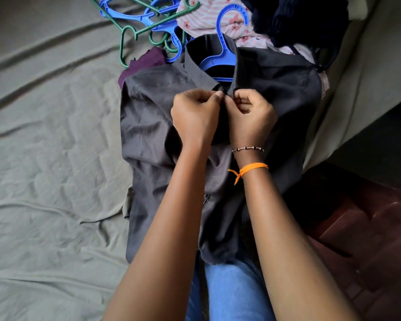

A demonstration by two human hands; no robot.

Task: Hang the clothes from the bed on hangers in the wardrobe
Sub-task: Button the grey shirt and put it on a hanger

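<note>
Dark grey shirt [153, 126] lies flat on the bed sheet [44, 158], hem reaching the bed edge over the person's jeans [232, 290]. Blue hanger [220, 59] sits inside its collar, hook sticking out. Left hand [195, 117] and right hand [250, 114] touch at the placket below the collar, fingers curled, pinching fabric. Spare hangers [148, 17], maroon garment [144, 63], floral cloth [213, 22], navy clothes [296, 19] crowd behind. Open sheet left.
</note>
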